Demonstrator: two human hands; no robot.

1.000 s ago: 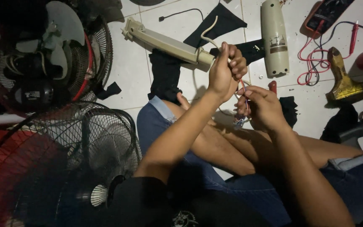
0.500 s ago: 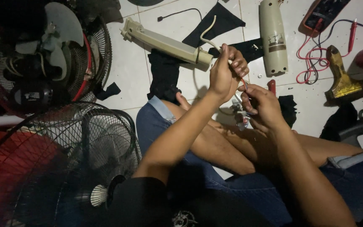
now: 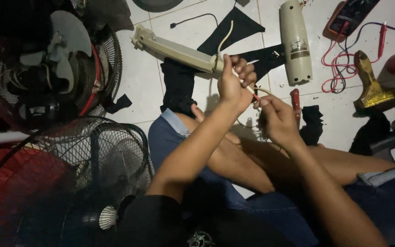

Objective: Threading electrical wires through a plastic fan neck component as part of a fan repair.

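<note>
Shifted only slightly since half a second ago: both hands a touch lower in view, same hold kept. Seated on white tiled floor (image 3: 138, 87), legs crossed, hands raised over the knees.

Pinching thin white wire (image 3: 248, 88) with left hand (image 3: 233, 87), grip pressed together around it, thumb against forefinger. Wire held just beside the near end of long beige plastic fan column (image 3: 174, 50), lying across the floor on black cloth (image 3: 179, 84). Right hand (image 3: 277, 121) curled, fingertips meeting the wire's free end just below the left hand; cannot tell whether that grip closes on the wire or on something small and dark beneath it.

Already apart, judging from the layout: beige rounded housing cover (image 3: 295, 43) off and lying well away from the column, red-cased multimeter (image 3: 350, 16) out with red leads trailing, red-handled screwdriver (image 3: 296, 98) set down near the right hand.

Seemingly mid-way: wire end in the fingers and unconnected to anything visible, cover not refitted, column not joined to any fan. Left of the knees, grey-bladed fan head (image 3: 65, 50) and black wire fan guard (image 3: 101, 151), both untouched.
</note>
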